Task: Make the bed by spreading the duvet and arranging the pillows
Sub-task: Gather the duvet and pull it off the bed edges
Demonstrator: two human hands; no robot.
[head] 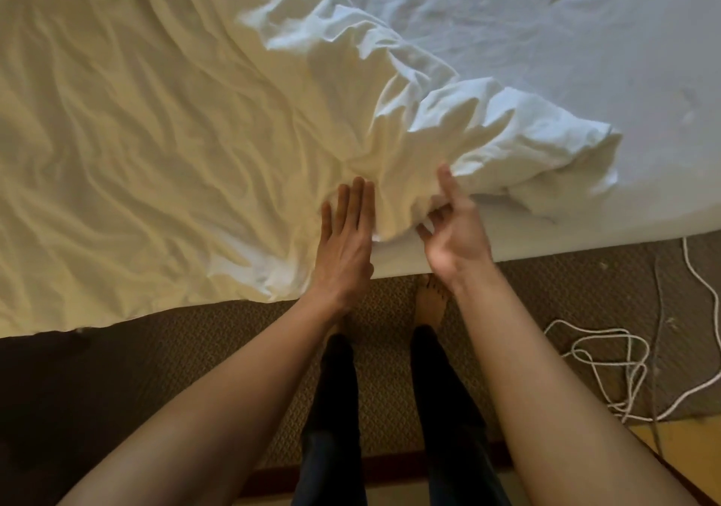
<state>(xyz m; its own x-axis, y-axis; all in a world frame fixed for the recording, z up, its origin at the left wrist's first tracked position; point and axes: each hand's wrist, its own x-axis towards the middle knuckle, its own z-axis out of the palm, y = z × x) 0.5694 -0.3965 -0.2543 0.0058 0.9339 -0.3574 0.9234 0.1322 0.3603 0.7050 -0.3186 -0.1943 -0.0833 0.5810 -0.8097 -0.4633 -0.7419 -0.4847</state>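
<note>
Duvet (195, 135), cream-white and soft, is seen spread in long rumpled folds over the left part of a bed (585, 228), viewed from above at its near edge. The duvet's right border is bunched into a thick, puffy ridge that runs diagonally from the top centre down to the near edge. Right of the ridge, a smoother pale sheet (546, 37) with shallow creases is left bare.

The left grip (343, 244), a bare hand, is laid flat on the duvet near the edge, palm down, with fingers straight and close together and nothing held. The right grip (452, 232) is turned palm up just beside it. A fold of the duvet is pinched between its thumb and curled fingers, while the forefinger is stretched along the cloth.

Below the bed, brown woven carpet (565, 291) is shown, with bare feet (429, 302), dark trouser legs (335, 408) and a loose white cord (608, 369) tangled at the right.
</note>
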